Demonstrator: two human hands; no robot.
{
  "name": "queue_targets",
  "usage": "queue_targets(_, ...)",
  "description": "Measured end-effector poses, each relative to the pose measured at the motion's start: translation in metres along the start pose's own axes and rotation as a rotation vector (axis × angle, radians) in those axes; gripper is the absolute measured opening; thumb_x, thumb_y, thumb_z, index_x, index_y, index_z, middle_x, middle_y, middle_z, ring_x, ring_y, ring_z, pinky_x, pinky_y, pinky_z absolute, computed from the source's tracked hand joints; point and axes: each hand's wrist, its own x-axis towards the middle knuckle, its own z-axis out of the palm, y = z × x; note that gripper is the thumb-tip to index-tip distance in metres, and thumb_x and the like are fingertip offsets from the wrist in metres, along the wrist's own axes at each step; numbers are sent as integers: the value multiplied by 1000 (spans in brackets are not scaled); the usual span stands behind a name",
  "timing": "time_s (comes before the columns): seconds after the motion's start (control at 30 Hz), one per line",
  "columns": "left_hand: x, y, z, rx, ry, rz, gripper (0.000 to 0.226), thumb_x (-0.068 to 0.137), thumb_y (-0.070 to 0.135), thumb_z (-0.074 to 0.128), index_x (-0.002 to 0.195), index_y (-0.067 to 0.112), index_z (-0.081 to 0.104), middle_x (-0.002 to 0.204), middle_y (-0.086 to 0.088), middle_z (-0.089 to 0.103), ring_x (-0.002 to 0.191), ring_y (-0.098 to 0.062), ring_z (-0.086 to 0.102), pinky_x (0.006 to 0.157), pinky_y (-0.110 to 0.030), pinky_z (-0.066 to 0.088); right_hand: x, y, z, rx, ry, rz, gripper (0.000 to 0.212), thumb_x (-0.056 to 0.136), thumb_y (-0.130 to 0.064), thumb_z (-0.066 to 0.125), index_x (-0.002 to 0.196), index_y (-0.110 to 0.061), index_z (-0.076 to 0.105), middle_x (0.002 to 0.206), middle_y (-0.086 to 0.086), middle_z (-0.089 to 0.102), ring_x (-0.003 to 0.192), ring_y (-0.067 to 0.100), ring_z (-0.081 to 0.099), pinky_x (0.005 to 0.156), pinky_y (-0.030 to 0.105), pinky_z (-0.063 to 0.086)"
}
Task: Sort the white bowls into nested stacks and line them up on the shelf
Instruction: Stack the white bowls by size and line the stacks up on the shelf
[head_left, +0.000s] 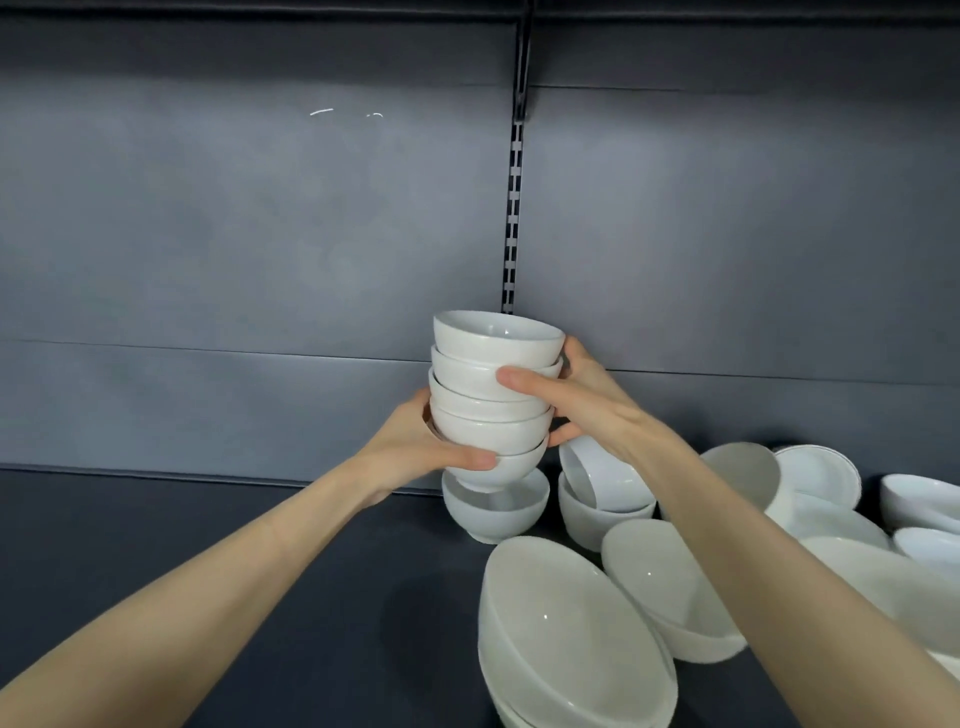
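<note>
Holding stack (493, 395) mid-frame: left hand (415, 447) curled round base, right hand (582, 400) gripping side. Nesting step. Next, likely: lower squarely into bowl (493, 512) just below.

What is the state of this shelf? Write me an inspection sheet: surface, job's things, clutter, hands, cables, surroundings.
Surface: dark shelf, with bowls gathered on its right part.
Job's things: stack of five small bowls, nested and held above a single small bowl; to its right a tilted small bowl sits in another; large bowls lean unsorted in front and to the right.
Clutter: nothing seen.
Hands: left hand grips the stack's lowest bowl; right hand grips its upper bowls.
Cables: nothing seen.
Surroundings: dark back panel with a slotted upright.
</note>
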Motion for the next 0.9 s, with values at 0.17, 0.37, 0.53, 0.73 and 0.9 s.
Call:
queue_targets(0.17,13,-13,-4,-5,-60,13,67,64,0,86,114,31,54,106,15,68,91,9,65,70,-10,51,-6,3,5,-6,76,19,72,73,-43,78,133,-31,40,117,-10,62,103,14,65,69,37,60)
queue_targets(0.37,19,-25,-2,-34,-118,12,74,56,7,89,115,32,54,107,14,69,95,5,65,73,-13,52,-13,8,9,-6,125,51,67,77,-39,77,132,-31,40,111,-11,62,97,12,66,57,26,57)
queue_targets(0.53,24,-36,-2,-55,-129,-19,84,43,23,90,118,33,54,109,15,70,101,0,65,79,-18,53,-11,13,13,-10,137,73,70,75,-40,78,133,-31,39,113,-13,62,99,11,65,63,31,59)
queue_targets(0.73,25,-46,-2,-75,-134,-41,77,46,18,89,113,37,55,107,16,70,99,3,65,76,-15,52,-7,18,17,-49,133,85,73,74,-42,78,134,-32,39,119,-14,60,106,12,61,80,46,58)
queue_targets(0.9,26,-53,0,-80,-139,-39,77,48,16,88,114,37,55,109,16,70,100,3,64,78,-16,52,-9,20,19,-74,134,101,72,75,-41,77,135,-32,39,120,-13,58,105,13,61,78,41,58)
